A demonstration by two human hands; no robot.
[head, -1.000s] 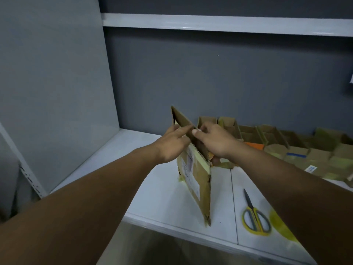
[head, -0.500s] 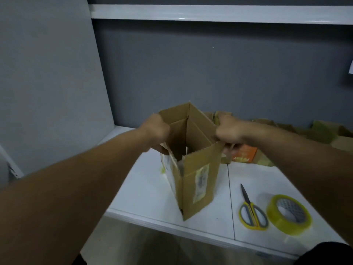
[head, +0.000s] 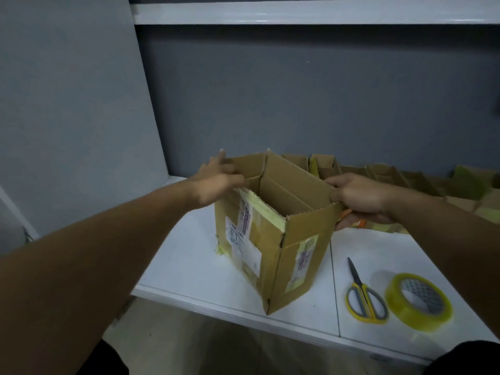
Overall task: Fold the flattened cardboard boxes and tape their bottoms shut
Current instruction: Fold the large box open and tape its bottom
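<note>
A brown cardboard box (head: 270,255) with shipping labels and old yellowish tape stands opened into a rectangular tube on the white shelf (head: 189,266), one corner toward me. My left hand (head: 219,180) lies against its far-left top flap with fingers spread, blurred by motion. My right hand (head: 359,196) grips the box's right top corner, thumb on the outer wall. A roll of yellowish clear tape (head: 418,303) lies flat at the near right, apart from both hands.
Yellow-handled scissors (head: 364,296) lie shut between the box and the tape roll. Several folded cardboard boxes (head: 405,180) line the back of the shelf to the right. A grey panel closes the left side; another shelf board runs overhead.
The flat box has been pulled open into a rectangular tube and widened. My left hand has shifted up onto the far-left flap; my right hand stays on the right corner.
</note>
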